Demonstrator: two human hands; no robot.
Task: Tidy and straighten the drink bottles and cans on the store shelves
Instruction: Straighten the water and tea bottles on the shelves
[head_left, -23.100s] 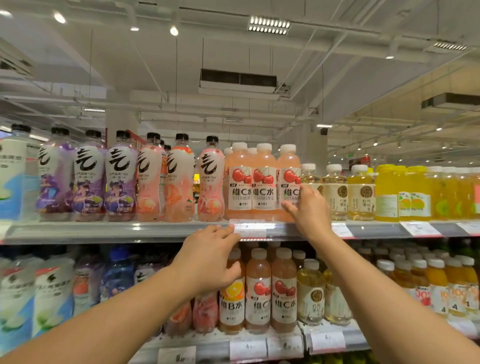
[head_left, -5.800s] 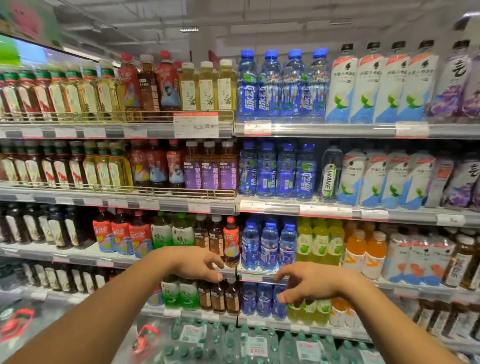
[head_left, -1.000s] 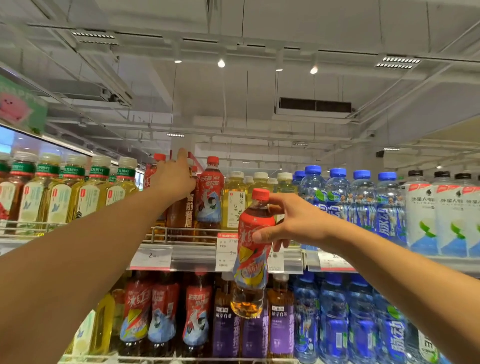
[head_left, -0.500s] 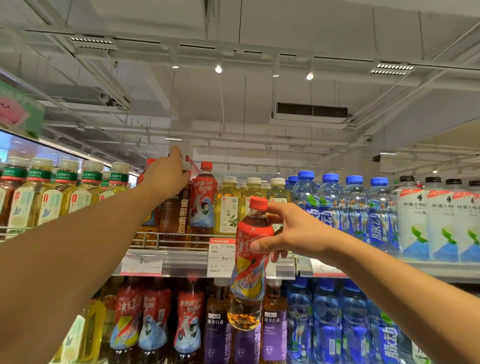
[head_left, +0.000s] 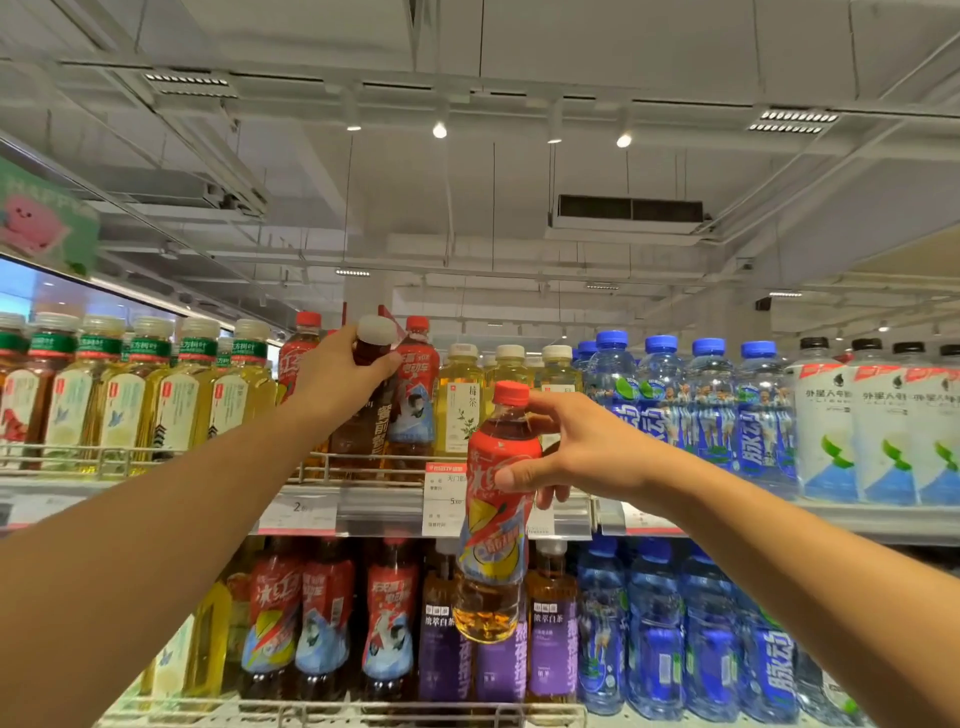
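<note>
Store shelving, top shelf (head_left: 379, 512): left hand (head_left: 337, 382) is gripping a white-capped brown bottle (head_left: 366, 410) in the row. Right hand (head_left: 582, 452) is pinching a red-capped tea bottle (head_left: 496, 519), hanging upright in front, lower-right of that slot; right hand nearer.

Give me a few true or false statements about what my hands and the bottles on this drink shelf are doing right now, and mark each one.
1. The right hand holds a red-capped iced tea bottle in front of the shelf. True.
2. The left hand hangs idle. False: it grips a white-capped brown bottle on the top shelf.
3. The blue-capped water bottles stand right of the held bottle. True.
4. The held bottle's cap is off. False: the red cap is on.
</note>
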